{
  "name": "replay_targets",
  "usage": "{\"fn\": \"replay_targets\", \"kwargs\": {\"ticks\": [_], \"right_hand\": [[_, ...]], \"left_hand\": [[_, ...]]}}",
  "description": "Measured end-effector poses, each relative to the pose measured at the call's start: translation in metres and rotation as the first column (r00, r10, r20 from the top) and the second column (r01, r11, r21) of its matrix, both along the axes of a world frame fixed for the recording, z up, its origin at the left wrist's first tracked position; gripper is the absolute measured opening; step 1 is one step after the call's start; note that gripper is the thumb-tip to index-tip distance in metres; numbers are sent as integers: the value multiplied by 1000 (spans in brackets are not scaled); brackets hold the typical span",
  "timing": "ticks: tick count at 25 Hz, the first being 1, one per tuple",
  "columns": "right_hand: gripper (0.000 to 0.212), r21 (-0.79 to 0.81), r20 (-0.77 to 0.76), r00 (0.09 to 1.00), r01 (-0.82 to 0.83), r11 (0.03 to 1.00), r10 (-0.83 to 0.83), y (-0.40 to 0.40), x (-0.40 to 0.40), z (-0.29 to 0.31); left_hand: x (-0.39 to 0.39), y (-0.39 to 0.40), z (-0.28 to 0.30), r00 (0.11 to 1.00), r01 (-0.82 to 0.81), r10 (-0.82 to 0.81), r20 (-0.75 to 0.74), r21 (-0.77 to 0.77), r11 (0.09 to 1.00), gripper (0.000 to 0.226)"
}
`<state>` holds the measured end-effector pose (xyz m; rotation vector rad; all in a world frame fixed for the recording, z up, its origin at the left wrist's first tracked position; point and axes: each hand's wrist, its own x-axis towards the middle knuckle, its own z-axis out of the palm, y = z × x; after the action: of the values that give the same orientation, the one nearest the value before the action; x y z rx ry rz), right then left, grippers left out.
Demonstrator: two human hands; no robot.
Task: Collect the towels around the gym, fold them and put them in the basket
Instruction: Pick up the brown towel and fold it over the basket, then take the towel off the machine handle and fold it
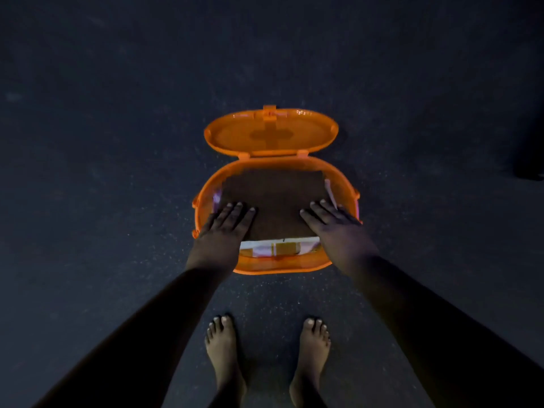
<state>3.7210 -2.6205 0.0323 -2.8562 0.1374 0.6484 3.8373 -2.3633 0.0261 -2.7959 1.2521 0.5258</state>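
An orange plastic basket (pixel 282 267) stands on the dark floor in the middle of the view, its hinged lid (pixel 270 132) swung open at the far side. A folded brown towel (pixel 276 198) lies flat on top inside it. My left hand (pixel 226 228) presses flat on the towel's near left corner, fingers straight. My right hand (pixel 332 225) presses flat on its near right corner. Under the brown towel, a folded white towel with pink and yellow marks (pixel 279 247) shows at the near edge.
The floor is dark speckled rubber on all sides. My bare feet (pixel 223 348) stand just in front of the basket. A dark shape (pixel 530 154) sits at the far right edge.
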Motion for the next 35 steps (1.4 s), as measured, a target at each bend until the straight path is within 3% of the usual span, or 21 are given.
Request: {"fn": "replay_targets", "kwargs": {"ticks": [2,3,4,5,6,7,9,12,17,21,24,28,32,35], "right_hand": [[53,50,-150,988,-18,999,25,14,-24,-58],[50,74,-169,985,-14,997,26,18,-35,-77],[47,90,-120,993,1,996,10,21,-42,-90],[47,94,-44,999,27,995,-23,24,-41,-95],[50,94,33,997,68,993,-72,27,-36,-96],[54,82,94,988,117,990,-125,31,-25,-94],[62,49,140,963,224,973,-228,41,7,-98],[68,-14,93,948,307,952,-305,47,42,-133],[73,-72,132,962,251,965,-240,41,28,-206],[72,-83,105,969,232,969,-223,42,37,-222],[72,-41,-37,965,257,966,-258,39,49,-193],[73,24,-265,923,294,955,-278,31,54,-100],[74,64,-308,908,318,946,-284,52,56,45],[73,106,-286,931,266,958,-226,81,69,191]], "left_hand": [[-33,13,-51,982,11,22,-188,175,985,74],[-54,21,-68,979,-86,125,-163,229,970,79],[-89,29,-84,968,-203,226,-114,181,962,78],[-114,36,-92,946,-247,255,-199,66,967,64],[-126,39,-98,957,-208,195,-217,-41,977,48],[-125,34,-101,964,-252,234,-129,-148,956,44],[-65,8,-111,965,-260,247,-85,-222,940,58],[8,-33,-139,967,-245,227,-117,-172,954,78],[-15,-29,-210,973,-232,227,-47,-137,963,84],[5,-37,-223,964,-232,225,-144,-37,972,87],[22,-39,-189,936,-200,227,-268,124,972,87],[23,-26,-91,884,-245,309,-351,213,946,93],[9,4,53,800,-330,431,-418,294,897,97],[1,33,203,784,-409,479,-395,252,877,97]]}}
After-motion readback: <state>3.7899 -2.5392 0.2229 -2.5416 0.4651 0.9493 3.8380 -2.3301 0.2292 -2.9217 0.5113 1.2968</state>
